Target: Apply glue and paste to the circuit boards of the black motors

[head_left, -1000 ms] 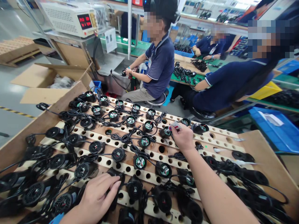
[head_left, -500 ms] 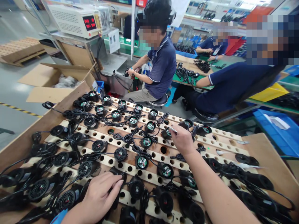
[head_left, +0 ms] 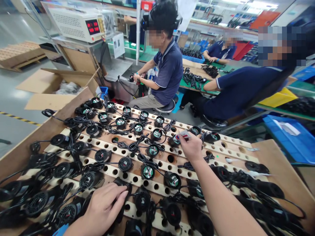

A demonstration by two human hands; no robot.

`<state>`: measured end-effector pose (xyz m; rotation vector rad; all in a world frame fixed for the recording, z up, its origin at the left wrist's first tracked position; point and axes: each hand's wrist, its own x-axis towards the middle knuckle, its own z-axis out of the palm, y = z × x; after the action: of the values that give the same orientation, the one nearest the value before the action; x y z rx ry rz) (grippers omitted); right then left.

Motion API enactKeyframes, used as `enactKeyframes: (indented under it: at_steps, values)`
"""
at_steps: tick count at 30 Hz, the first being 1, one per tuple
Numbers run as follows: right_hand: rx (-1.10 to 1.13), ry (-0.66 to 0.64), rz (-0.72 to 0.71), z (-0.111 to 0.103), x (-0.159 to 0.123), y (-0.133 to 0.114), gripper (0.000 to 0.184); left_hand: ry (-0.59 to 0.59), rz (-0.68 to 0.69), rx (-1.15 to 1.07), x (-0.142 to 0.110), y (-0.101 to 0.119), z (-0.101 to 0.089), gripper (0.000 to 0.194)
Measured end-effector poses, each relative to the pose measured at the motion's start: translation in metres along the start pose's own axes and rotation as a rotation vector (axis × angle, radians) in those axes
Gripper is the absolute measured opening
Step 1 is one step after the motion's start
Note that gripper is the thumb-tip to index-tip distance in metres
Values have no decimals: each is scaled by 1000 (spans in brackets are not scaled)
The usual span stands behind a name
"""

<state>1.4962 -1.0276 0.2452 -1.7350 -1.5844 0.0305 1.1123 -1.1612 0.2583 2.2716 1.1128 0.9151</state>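
My right hand [head_left: 191, 147] pinches a small flat tube [head_left: 184, 134], silvery white with red and blue marks, its front end over an open black speaker housing [head_left: 173, 141]. The label is too small to read. Closer to me, my left hand [head_left: 104, 205] curls over a dark speaker unit [head_left: 123, 185], thumb and fingers against it; the hand hides most of the unit. Between the hands stand open housings with green circuit boards, such as one round housing [head_left: 148, 171]. A unit with a slotted grille [head_left: 125, 163] lies just beyond my left hand.
Wooden strips with holes [head_left: 157, 186] carry rows of units and tangled black cables. A raised wooden side [head_left: 49, 127] bounds the left. A seated co-worker [head_left: 167, 70] is beyond the far edge, another [head_left: 246, 91] at right. A blue bin [head_left: 290, 139] stands right.
My right hand has turned slightly, so the tube's flat printed face now shows. The view has shifted a little; my left hand stays on the same unit.
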Motion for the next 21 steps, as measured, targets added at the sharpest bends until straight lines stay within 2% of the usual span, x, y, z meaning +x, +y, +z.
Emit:
enactKeyframes:
  at_steps: [21]
  values:
    - [-34,-8,-31,-9,-6,7,23,26,40,32,2,1,-1,14]
